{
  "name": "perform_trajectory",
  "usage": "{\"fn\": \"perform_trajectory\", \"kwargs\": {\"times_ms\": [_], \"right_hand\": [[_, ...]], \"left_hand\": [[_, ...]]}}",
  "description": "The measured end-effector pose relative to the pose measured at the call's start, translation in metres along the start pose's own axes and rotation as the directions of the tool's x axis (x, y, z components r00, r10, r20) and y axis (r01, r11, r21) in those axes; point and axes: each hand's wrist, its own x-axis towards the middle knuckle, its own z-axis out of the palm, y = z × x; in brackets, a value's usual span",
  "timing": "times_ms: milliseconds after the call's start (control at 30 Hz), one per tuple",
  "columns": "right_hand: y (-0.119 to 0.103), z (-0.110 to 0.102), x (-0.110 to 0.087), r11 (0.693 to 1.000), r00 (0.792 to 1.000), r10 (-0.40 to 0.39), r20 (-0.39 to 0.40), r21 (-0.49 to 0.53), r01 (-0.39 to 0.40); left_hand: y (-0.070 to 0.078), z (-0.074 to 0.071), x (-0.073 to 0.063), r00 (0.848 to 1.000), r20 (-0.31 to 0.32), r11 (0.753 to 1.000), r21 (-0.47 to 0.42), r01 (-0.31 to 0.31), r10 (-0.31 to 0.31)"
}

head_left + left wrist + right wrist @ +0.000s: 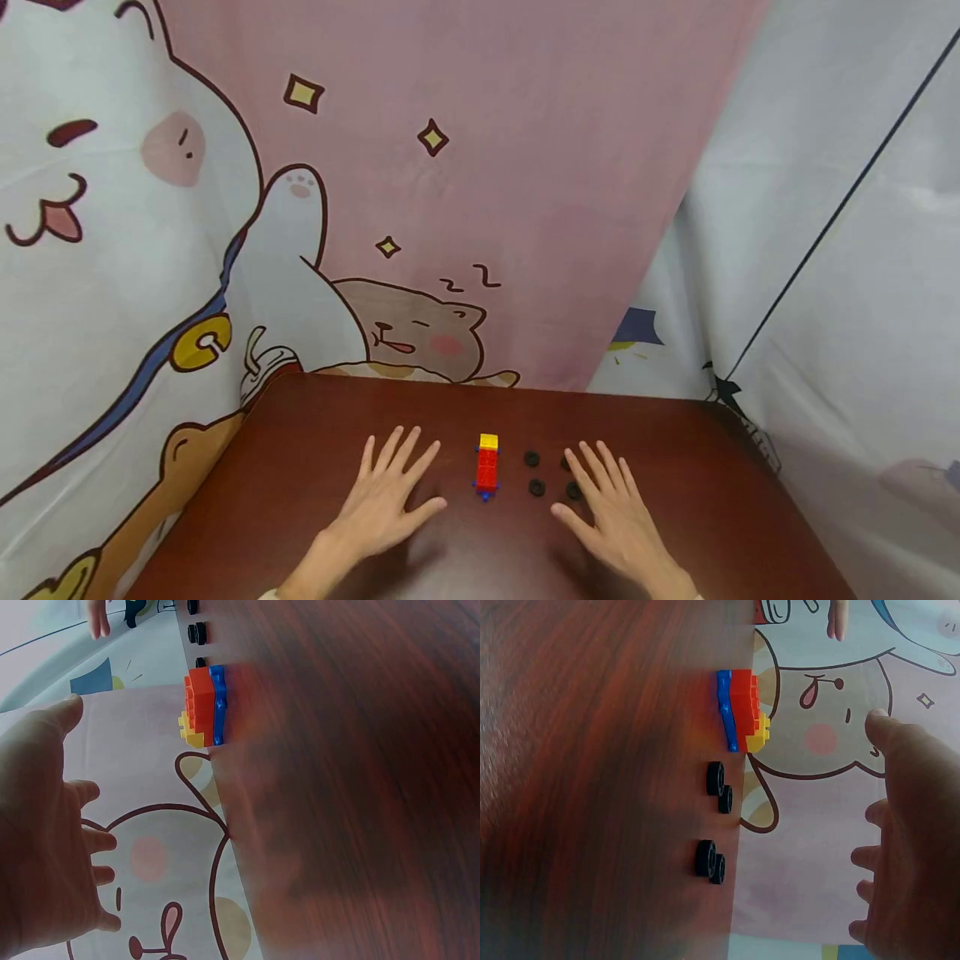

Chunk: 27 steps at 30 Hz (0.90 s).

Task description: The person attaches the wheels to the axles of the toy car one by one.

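A small toy car body (487,468) of red and yellow bricks on a blue base sits on the table, between the two hands. To its right lie several loose black wheels (537,487), two of them partly covered by the right hand in the head view. My left hand (384,507) is held over the table left of the car body, fingers straight and spread, holding nothing. The right hand (617,525) hovers beside the wheels, its fingers extended and thumb out, also without anything in it. In the right wrist view the wheels (706,859) stand in pairs near the car body (742,711).
The dark reddish-brown table (315,433) has its far edge against a pink and white cloth (570,167) printed with cartoon animals. A white cloth (840,250) with a dark cord (847,196) hangs at the right side.
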Motion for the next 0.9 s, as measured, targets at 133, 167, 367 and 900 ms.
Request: {"fn": "perform_trajectory", "kwargs": {"times_ms": [133, 167, 367, 900], "right_hand": [[-0.001, 0.000, -0.005, 1.000, 1.000, 0.014, 0.012, 0.013, -0.014], [-0.002, 0.000, -0.007, 1.000, 1.000, 0.020, 0.019, 0.017, -0.021], [-0.004, -0.004, -0.013, 0.999, 0.999, 0.031, 0.028, 0.026, -0.032], [-0.001, 0.005, -0.011, 0.992, 0.996, 0.092, 0.010, 0.083, -0.093]], "left_hand": [[0.002, 0.002, -0.004, 1.000, 0.027, 1.000, -0.007, 0.002, -0.002], [0.002, 0.002, -0.005, 0.999, 0.035, 1.000, -0.009, 0.002, -0.002], [0.005, -0.001, -0.009, 1.000, 0.007, 1.000, 0.008, 0.000, 0.000], [0.009, 0.004, -0.003, 0.998, 0.055, 0.995, -0.087, 0.043, -0.038]]}}
